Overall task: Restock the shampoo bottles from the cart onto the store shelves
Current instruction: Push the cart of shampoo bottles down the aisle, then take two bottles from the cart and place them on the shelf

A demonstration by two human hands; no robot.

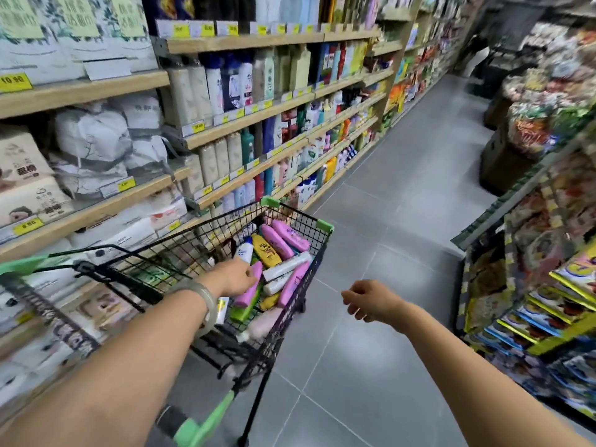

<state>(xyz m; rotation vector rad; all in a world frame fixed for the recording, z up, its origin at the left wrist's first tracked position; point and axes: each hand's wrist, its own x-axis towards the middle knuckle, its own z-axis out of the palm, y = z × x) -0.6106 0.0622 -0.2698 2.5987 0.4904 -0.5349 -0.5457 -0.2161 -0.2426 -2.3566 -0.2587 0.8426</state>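
A black wire cart (295, 217) with green corner caps stands in the aisle, loaded with several shampoo bottles: pink ones (283, 237), a yellow one (266, 251) and white ones (285, 266). My left hand (235, 277) reaches down into the cart among the bottles, next to a pink bottle (250, 290) and a white-and-blue one (245, 250); its fingertips are hidden, so a grip cannot be made out. To the right of the cart my right hand (367, 300) hangs in the air above the floor, fingers loosely curled, holding nothing. Wooden shelves (245, 119) on the left carry rows of bottles.
Packs of tissue paper (93, 146) fill the nearer left shelves. A rack of colourful snack packets (554, 272) stands on the right, with more displays behind it. Grey tiled floor (403, 195) runs down the aisle between them. The cart's green handle (206, 422) is near my body.
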